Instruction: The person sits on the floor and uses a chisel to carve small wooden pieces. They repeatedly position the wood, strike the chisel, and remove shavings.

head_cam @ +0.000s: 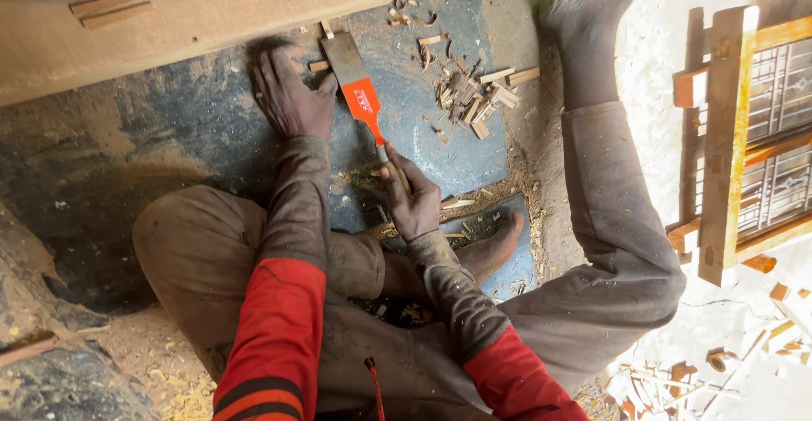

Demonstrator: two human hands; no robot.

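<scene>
Right hand is curling its fingers tight round the handle of a flat-bladed chisel, orange grip, dull steel blade angling far-left; left hand is lying flat, fingers spread, pressing a small wood piece just beside the blade on the worn blue floor. Pale splintery wood chips are lying scattered to the right; a rough plank is running along the far edge.

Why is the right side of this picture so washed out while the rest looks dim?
Head view: sunlight overexposes the ground by the wooden frame, bleaching detail there; the blue floor lies in shade, evenly lit; the left hand, right hand and chisel stay sharp, without visible motion blur.
</scene>
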